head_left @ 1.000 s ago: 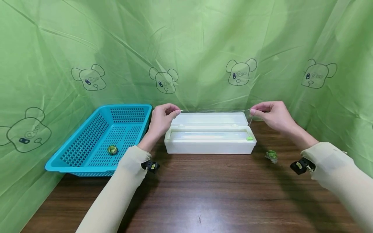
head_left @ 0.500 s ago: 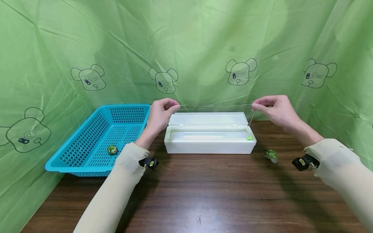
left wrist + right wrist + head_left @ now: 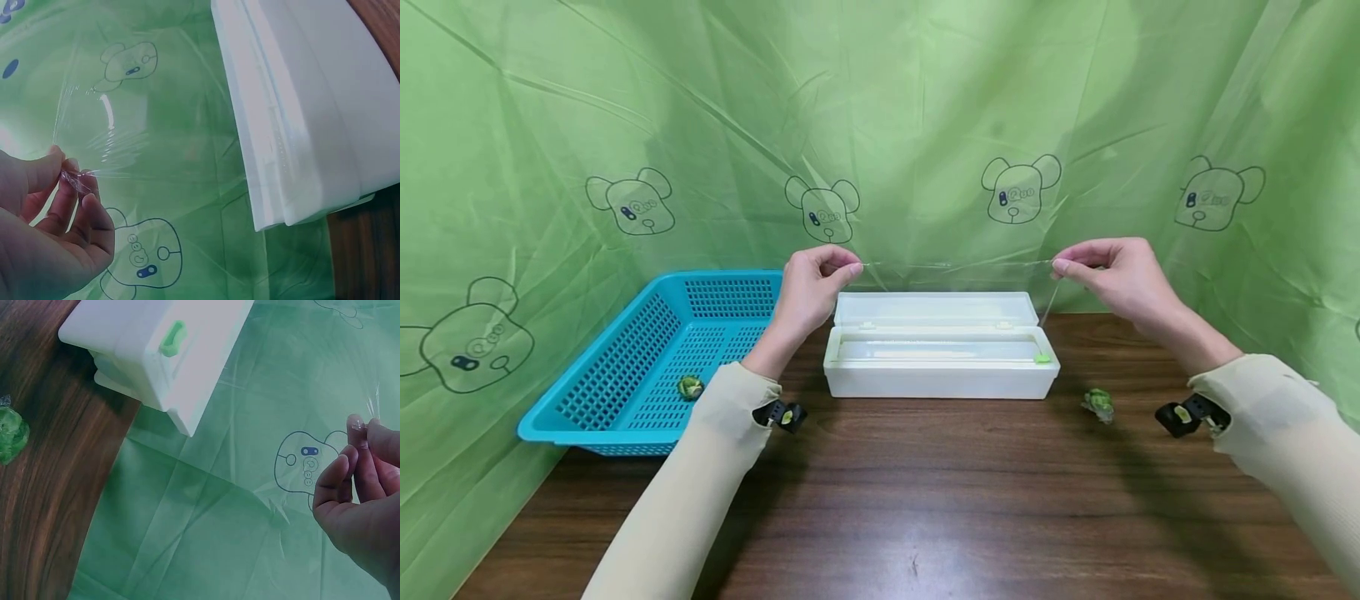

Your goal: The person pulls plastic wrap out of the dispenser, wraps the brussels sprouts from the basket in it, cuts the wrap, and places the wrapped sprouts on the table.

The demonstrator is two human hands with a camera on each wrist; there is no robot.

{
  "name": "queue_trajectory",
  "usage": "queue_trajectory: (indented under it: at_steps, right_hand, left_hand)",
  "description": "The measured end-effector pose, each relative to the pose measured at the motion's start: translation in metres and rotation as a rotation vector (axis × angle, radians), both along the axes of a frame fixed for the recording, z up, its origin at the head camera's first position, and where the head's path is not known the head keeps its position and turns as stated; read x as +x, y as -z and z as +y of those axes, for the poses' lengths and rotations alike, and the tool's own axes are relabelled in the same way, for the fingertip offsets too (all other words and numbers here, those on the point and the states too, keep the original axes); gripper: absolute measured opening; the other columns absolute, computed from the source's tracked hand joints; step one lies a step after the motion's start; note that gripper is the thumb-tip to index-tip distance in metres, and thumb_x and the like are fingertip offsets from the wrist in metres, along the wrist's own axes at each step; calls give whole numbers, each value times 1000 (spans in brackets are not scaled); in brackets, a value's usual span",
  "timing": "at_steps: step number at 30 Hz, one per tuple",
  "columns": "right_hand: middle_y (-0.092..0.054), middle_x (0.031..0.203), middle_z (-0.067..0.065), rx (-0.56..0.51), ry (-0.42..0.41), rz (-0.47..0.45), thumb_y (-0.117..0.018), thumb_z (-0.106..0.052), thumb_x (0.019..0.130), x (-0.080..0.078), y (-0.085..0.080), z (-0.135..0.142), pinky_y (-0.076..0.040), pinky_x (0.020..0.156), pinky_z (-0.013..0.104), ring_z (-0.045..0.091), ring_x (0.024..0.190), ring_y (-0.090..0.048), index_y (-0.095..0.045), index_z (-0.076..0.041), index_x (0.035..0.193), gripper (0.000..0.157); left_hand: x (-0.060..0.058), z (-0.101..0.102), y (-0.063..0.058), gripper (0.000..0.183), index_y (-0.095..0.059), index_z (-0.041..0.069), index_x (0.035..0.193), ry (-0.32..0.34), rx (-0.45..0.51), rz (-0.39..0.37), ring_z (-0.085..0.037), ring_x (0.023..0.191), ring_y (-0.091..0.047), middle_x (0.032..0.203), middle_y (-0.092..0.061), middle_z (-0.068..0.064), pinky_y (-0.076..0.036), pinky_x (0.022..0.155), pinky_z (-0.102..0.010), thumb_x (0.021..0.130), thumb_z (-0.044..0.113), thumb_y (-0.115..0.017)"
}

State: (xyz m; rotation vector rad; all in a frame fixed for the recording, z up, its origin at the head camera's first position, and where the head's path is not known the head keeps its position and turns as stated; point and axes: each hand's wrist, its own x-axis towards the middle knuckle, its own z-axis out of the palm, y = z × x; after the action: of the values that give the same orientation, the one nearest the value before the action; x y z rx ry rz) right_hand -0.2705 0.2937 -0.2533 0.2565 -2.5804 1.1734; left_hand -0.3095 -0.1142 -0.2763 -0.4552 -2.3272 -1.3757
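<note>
A sheet of clear plastic wrap [image 3: 115,128] stretches between both hands, above a white wrap dispenser box [image 3: 940,382] whose lid [image 3: 936,308] stands raised at the back. My left hand [image 3: 811,287] pinches one corner between thumb and fingers; the bunched film shows in the left wrist view. At the other corner, my right hand [image 3: 1116,275] pinches the film between thumb and fingertips. From there the film's edge slants down to the box's right end, near a small green slider [image 3: 1042,358]. The sheet is so transparent that its lower part is hard to see.
A blue plastic basket [image 3: 587,435] stands on the left, holding a small green leafy vegetable [image 3: 690,387]. Another one, wrapped in film [image 3: 1098,404], lies on the brown wooden table [image 3: 880,500] to the right of the box. A green curtain [image 3: 917,125] hangs behind.
Both hands have risen and moved slightly apart, drawing the plastic wrap higher above the box. The box, basket and vegetables have stayed in place.
</note>
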Motion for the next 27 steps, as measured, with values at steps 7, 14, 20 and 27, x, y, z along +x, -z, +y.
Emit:
queue_trajectory:
  at_steps: [7,14,20,27]
  right_hand:
    - [-78,94,-7,-25,-2,1,-74,-36,101,1,-4,1,-50,73,23,9,88,-67,-77,-4,120,38]
    - [-78,94,-9,-35,-4,9,-75,-36,100,4,-10,1,-52,72,22,9,87,-68,-76,-4,120,38]
    - [-78,95,-7,-54,-2,15,-75,-35,100,8,-14,0,-52,71,22,9,87,-67,-77,-4,118,36]
    - [-78,94,-7,-64,1,31,-76,-34,100,11,-18,0,-53,70,21,9,85,-67,-78,-4,117,34]
  left_hand:
    - [4,0,-5,10,-80,9,103,-1,-4,-7,-21,78,-60,88,-72,-10,-46,70,-33,99,18,-77]
    - [5,-1,-11,10,-80,9,104,1,1,-10,-20,79,-61,90,-72,-11,-47,72,-31,99,17,-77]
    - [7,-2,-16,9,-80,7,103,24,10,13,-20,77,-59,88,-72,-12,-46,71,-31,99,14,-76]
    - [10,-3,-21,9,-80,5,103,36,26,26,-19,77,-60,87,-72,-11,-46,70,-29,99,13,-76]
